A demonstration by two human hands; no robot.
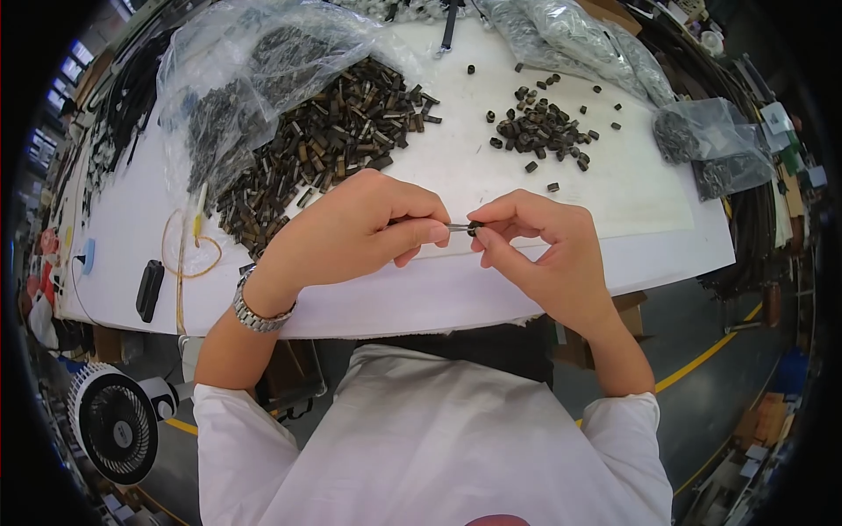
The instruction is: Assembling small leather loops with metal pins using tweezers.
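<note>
The left hand [368,215] clamps a slim metal tool [458,228], long axis running left to right, tip toward the small dark piece [474,229] the right hand [553,241] pinches above the bench [649,254]; a fan's [112,425] hub marking is illegible.

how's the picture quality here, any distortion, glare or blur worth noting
Head view: fisheye bending curves the front edge of the white table, with black corners; head view: pale glints on the clear plastic bag; head view: the small dark piece at the right hand's fingertips is too small to show detail.
</note>
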